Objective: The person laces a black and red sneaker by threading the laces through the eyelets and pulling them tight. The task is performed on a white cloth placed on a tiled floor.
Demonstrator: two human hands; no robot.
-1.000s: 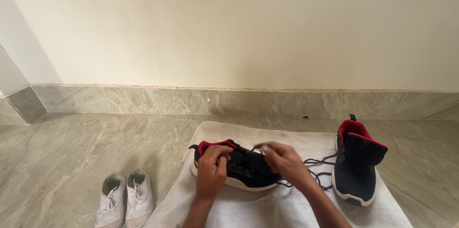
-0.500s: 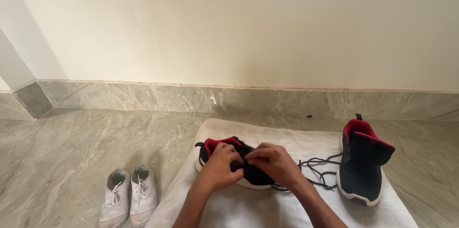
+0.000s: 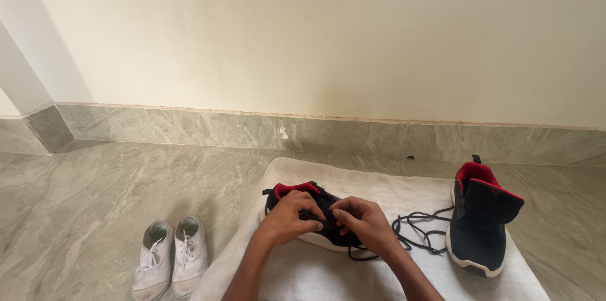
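Nearest the viewer, two bare forearms reach forward over a white cloth (image 3: 379,276) spread on the marble floor (image 3: 82,212). The left hand (image 3: 287,217) rests on the top of a black shoe with red lining (image 3: 297,190), its fingers curled down and closed on the shoe's upper, near the lace area. The right hand (image 3: 363,222) meets it from the other side; its fingers are pinched narrow at the middle of the shoe, on what appears to be the black lace (image 3: 420,230). The exact hold is partly hidden by the knuckles. Both hands touch the shoe and lie just beside each other.

The shoe lies on the cloth, roughly at its middle, heel toward the left, white sole edge showing below the hands. The loose lace trails from under the right hand across the cloth in untidy loops toward the right.

At the right end of the cloth stands a second black shoe (image 3: 483,225), same red lining and white sole, near the lace loops.

To the left, off the cloth, a pair of white laced shoes (image 3: 169,257) sits side by side on the floor, well apart from the hands.

Beyond, a marble skirting (image 3: 315,133) runs along the foot of a plain cream wall (image 3: 347,36).
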